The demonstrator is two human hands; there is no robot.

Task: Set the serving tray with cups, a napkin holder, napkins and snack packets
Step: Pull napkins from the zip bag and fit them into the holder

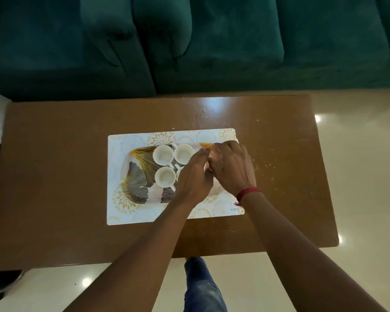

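A serving tray (135, 174) with a gold and grey leaf pattern lies on a white placemat (131, 210). Three white cups stand on it: two at the back (163, 154) (184, 153) and one in front (165, 176). A fourth cup (179, 171) is mostly hidden behind my left hand (193, 176). My left hand and my right hand (232, 167) meet over the tray's right half, fingers bent towards each other. Whatever lies between them is hidden. No napkin holder, napkins or snack packets show.
The placemat sits on a brown wooden table (54, 176) with crumbs (266, 164) scattered on its right side. A dark green sofa (189, 52) runs along the far edge. Glossy floor tiles (358, 176) lie to the right, and my leg in jeans (200, 287) is below the near edge.
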